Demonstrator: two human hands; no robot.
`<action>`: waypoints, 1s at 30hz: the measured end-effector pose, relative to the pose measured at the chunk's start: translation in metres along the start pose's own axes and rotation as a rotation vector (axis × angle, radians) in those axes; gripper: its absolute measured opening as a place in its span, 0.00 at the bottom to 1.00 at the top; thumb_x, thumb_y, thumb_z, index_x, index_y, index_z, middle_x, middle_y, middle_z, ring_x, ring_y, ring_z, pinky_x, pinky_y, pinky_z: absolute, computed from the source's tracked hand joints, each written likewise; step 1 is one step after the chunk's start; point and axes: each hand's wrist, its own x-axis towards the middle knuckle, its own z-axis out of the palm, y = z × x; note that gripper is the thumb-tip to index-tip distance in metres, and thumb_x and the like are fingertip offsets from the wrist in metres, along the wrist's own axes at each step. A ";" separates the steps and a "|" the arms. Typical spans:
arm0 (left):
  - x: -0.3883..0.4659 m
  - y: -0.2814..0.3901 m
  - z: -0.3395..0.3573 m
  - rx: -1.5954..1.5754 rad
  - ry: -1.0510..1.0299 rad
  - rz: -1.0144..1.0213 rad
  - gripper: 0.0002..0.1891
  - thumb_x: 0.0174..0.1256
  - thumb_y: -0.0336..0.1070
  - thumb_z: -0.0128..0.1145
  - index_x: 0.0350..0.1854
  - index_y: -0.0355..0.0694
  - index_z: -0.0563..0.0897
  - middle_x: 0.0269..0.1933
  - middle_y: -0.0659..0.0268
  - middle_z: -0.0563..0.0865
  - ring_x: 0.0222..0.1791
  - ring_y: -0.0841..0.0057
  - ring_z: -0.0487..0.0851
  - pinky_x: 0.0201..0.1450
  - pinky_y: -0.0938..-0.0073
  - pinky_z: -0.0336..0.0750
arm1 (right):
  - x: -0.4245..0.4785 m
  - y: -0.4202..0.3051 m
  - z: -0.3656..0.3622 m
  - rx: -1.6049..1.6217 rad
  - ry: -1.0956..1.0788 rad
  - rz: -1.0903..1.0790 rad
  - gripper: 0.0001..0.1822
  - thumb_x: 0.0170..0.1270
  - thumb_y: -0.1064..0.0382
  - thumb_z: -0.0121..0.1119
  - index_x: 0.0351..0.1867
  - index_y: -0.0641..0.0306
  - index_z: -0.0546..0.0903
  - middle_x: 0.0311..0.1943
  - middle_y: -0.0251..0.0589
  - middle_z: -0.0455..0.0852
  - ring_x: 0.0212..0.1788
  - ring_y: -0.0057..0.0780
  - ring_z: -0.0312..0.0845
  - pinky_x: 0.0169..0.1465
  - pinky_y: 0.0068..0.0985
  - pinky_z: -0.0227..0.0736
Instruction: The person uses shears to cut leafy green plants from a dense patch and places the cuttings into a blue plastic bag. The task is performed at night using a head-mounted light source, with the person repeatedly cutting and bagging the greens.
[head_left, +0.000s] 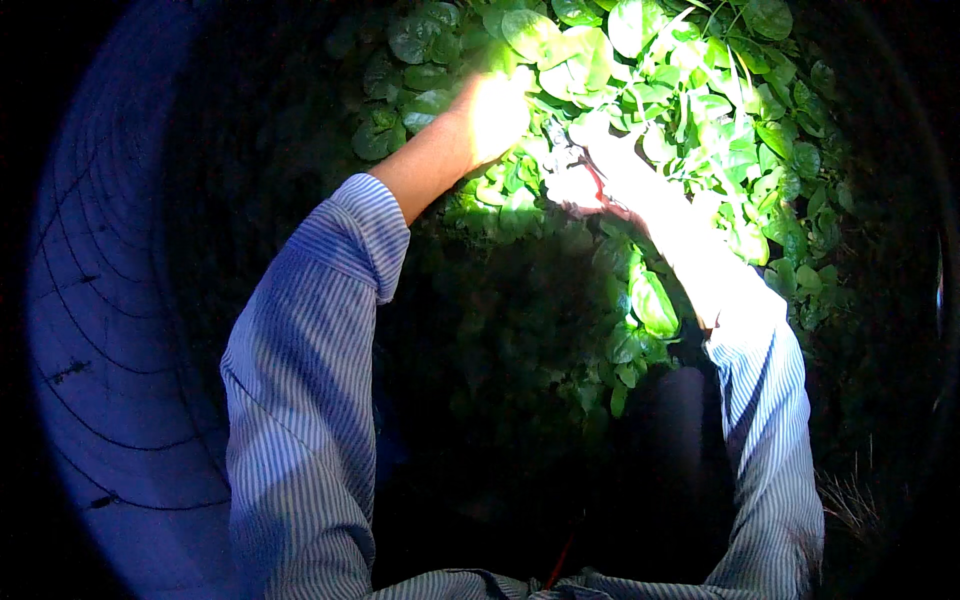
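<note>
My right hand (592, 176), washed out by bright light, is closed around pruning shears (598, 180) with a red handle. The metal head (556, 135) of the shears points up and left among broad green leaves (574, 64). Across from it, my left hand (496, 112) reaches into the same foliage from the left. Glare hides its fingers, so whether it grips a stem or leaf cannot be made out. A small gap separates the hand from the shears' tip.
Leafy plants (787, 150) continue to the right, and a lower sprig (651, 304) hangs below my right forearm. Curved wires (112, 367) run along the far left against a blue background. Dry grass (851, 495) shows at the lower right. Deep shadow hides the middle.
</note>
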 end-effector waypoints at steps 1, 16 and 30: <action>0.004 0.001 0.001 0.046 -0.122 0.009 0.17 0.68 0.37 0.46 0.56 0.39 0.77 0.53 0.53 0.79 0.40 0.64 0.85 0.38 0.64 0.79 | 0.016 0.005 -0.011 -0.110 -0.054 -0.046 0.14 0.75 0.53 0.45 0.33 0.57 0.65 0.17 0.26 0.66 0.14 0.19 0.59 0.15 0.23 0.57; -0.100 -0.027 0.023 -0.232 0.296 0.218 0.20 0.61 0.32 0.52 0.57 0.45 0.76 0.49 0.64 0.81 0.45 0.66 0.77 0.47 0.64 0.69 | -0.028 -0.012 -0.030 -0.090 -0.132 -0.017 0.16 0.75 0.48 0.46 0.39 0.58 0.72 0.23 0.30 0.75 0.16 0.18 0.66 0.18 0.18 0.61; -0.039 0.008 0.043 -0.725 0.175 -0.390 0.19 0.59 0.33 0.55 0.54 0.39 0.76 0.44 0.57 0.83 0.40 0.65 0.81 0.44 0.62 0.76 | 0.040 0.005 -0.002 -0.690 -0.294 0.117 0.21 0.75 0.52 0.39 0.37 0.70 0.74 0.22 0.56 0.82 0.12 0.36 0.74 0.12 0.28 0.62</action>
